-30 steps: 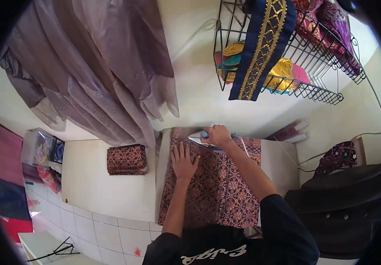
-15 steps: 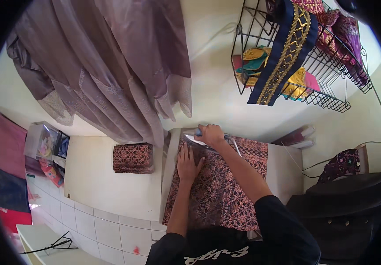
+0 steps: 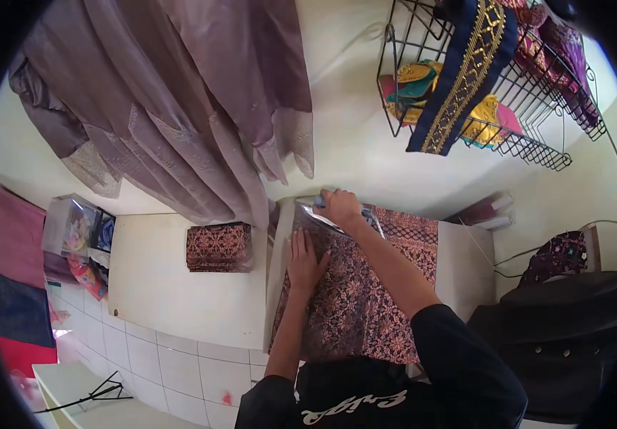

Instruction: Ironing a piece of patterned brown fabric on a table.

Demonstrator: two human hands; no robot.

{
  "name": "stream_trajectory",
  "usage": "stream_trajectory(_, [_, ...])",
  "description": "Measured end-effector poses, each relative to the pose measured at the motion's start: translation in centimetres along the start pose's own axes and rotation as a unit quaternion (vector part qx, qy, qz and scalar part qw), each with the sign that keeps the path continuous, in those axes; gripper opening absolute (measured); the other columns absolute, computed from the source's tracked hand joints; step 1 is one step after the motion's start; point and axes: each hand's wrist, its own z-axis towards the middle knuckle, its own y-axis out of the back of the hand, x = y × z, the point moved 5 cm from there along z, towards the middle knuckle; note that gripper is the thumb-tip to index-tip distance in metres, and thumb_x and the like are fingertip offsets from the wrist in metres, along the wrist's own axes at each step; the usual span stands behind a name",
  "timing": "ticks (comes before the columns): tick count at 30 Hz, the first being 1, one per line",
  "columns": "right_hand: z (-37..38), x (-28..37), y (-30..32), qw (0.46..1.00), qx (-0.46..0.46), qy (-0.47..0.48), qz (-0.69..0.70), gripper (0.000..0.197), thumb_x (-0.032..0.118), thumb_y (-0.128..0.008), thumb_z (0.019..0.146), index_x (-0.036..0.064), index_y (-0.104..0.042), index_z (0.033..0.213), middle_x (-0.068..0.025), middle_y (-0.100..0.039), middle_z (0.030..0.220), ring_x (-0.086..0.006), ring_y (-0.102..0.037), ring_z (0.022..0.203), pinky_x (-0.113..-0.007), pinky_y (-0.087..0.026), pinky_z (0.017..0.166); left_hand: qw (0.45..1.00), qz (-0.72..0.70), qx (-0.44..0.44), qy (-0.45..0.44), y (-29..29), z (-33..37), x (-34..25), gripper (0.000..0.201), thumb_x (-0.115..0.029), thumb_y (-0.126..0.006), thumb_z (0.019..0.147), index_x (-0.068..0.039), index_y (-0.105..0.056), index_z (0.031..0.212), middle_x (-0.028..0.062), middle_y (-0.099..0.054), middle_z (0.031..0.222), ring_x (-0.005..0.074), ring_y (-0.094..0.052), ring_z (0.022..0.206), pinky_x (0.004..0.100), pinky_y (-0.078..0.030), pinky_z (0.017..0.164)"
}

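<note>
A dark cloth with an orange-pink floral pattern (image 3: pixel 365 307) lies spread over a pale padded board. My right hand (image 3: pixel 340 211) is wrapped round the handle of a clothes iron (image 3: pixel 315 220), whose shiny body rests at the cloth's far left part. Just nearer to me, my left hand (image 3: pixel 306 261) presses flat on the cloth with its fingers stretched toward the iron. Part of the iron is hidden behind my right hand and forearm. To the left, a folded stack of similar patterned cloth (image 3: pixel 218 247) sits on a white table.
Greyish-purple garments (image 3: pixel 180 107) hang over the far left, their hems reaching down near the board. A black wire basket (image 3: pixel 530 143) with colourful fabrics is on the wall at upper right. The white table (image 3: pixel 158 286) adjoins the board. A dark brown leather-like item (image 3: pixel 551 336) stands at right.
The whole view has shifted slightly. My right hand and the iron have barely moved on the cloth, and my left hand stays flat in about the same spot.
</note>
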Motion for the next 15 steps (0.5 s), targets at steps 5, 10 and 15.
stream_trajectory(5, [-1.3,0.3,-0.4,0.999,0.049,0.016,0.015,0.054,0.059,-0.067,0.078,0.0119,-0.068,0.105,-0.0168,-0.07,0.09,-0.0326,-0.07,0.085,-0.043,-0.057,0.076,0.998,-0.048,0.008,0.027,0.6,-1.1,0.7,0.076,-0.045,-0.065,0.086,0.009,-0.041,0.135,0.0238,-0.039,0.146,0.0388,-0.035,0.138,0.0509,-0.024,0.117])
stream_trajectory(10, [-3.0,1.5,-0.1,0.997,0.04,0.063,0.016,0.055,0.06,-0.061,0.079,0.0127,-0.07,0.105,-0.0212,-0.07,0.09,-0.0359,-0.07,0.083,-0.046,-0.057,0.076,1.0,-0.004,0.002,0.018,0.8,-1.2,0.0,0.073,-0.041,-0.065,0.087,0.01,-0.042,0.134,0.0247,-0.041,0.144,0.041,-0.036,0.136,0.0519,-0.026,0.115])
stream_trajectory(15, [-2.2,1.7,-0.3,0.999,0.008,0.029,0.017,0.054,0.059,-0.061,0.079,0.014,-0.069,0.106,-0.0204,-0.069,0.092,-0.035,-0.07,0.086,-0.046,-0.057,0.076,0.999,-0.005,-0.025,0.035,0.6,-1.1,-0.6,0.073,-0.039,-0.066,0.084,0.011,-0.043,0.132,0.025,-0.039,0.146,0.0418,-0.033,0.138,0.0511,-0.027,0.115])
